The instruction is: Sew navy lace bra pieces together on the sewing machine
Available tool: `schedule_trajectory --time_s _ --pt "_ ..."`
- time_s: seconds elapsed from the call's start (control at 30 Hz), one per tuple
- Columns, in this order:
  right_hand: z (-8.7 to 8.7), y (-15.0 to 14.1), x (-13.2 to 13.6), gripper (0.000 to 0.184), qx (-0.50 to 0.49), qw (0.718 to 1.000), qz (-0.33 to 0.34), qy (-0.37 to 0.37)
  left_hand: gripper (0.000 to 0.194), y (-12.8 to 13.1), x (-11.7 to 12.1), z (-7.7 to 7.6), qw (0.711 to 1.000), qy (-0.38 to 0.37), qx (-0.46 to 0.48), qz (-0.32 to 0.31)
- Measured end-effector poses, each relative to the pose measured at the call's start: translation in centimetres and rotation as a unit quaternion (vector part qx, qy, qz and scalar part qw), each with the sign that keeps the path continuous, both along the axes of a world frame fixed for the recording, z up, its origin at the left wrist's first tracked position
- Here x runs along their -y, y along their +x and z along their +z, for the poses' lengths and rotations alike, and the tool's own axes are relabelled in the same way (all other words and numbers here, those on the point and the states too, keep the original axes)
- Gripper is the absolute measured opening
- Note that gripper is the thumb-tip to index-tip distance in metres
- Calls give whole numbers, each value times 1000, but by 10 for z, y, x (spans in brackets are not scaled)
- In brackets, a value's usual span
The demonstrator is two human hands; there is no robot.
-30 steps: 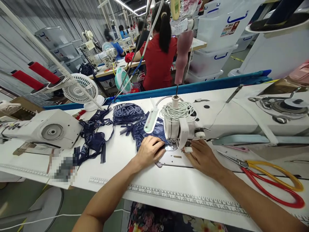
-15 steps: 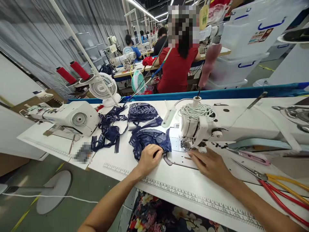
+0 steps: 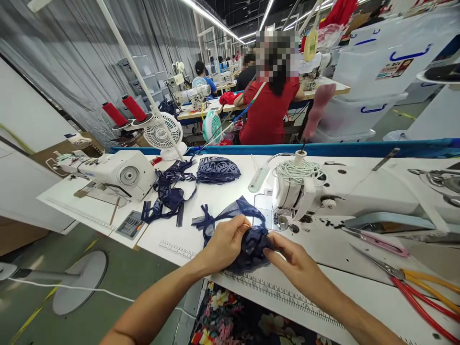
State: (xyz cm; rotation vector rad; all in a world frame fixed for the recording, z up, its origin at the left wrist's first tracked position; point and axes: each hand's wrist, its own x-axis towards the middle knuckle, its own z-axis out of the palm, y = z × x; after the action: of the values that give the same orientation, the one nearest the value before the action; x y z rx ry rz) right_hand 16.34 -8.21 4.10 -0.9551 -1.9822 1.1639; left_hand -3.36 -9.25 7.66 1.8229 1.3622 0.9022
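Note:
A bunched piece of sheer navy fabric (image 3: 253,247) lies between my hands at the front of the sewing table. My left hand (image 3: 228,239) pinches it from the left, thumb and fingertips pressed together. From the other side, my right hand (image 3: 287,251) grips its right edge between thumb and fingers. Part of the fabric spreads back toward the needle plate, with a tied strip at its left. Just behind it stands the sewing machine head (image 3: 298,191), a coil of pale cord around its top. The cloth's exact shape is hidden in its folds.
Navy lace pieces are stacked (image 3: 218,170) at the back, beside tangled navy straps (image 3: 170,191). Red-and-orange-handled scissors (image 3: 402,273) and pink-handled snips (image 3: 381,239) lie at right. A calculator (image 3: 130,224) and another sewing machine (image 3: 125,175) are left. A co-worker in red sits ahead.
My right hand has moved left from beside the needle plate and now grips the fabric. The fabric has come nearer to me and is bunched up. The view has shifted slightly.

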Motion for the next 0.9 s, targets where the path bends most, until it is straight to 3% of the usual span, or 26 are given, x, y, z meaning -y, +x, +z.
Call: schedule_trajectory --time_s 0.07,0.13,0.2,0.27,0.5,0.7,0.8,0.9 --pt "11 19 0 26 -21 996 26 -87 37 -1 0 8 996 -63 61 0" --pt "19 36 -1 28 -21 991 39 -129 45 2 1 13 975 -174 139 -9" --pt "23 49 -5 29 15 991 53 -119 50 7 1 14 943 -271 192 -24" --pt "21 56 -8 28 61 992 59 -92 48 12 3 11 926 -316 202 -33" --pt "13 50 -3 40 77 990 61 -98 30 25 8 -2 936 -289 194 -47" --pt "16 38 -1 30 58 982 57 -173 22 23 9 3 952 -258 149 -64" --pt "13 38 -2 29 60 981 57 -174 22 22 9 6 950 -279 110 -83" --pt "11 39 -3 30 56 980 52 -184 22 24 8 6 941 -304 128 -76"
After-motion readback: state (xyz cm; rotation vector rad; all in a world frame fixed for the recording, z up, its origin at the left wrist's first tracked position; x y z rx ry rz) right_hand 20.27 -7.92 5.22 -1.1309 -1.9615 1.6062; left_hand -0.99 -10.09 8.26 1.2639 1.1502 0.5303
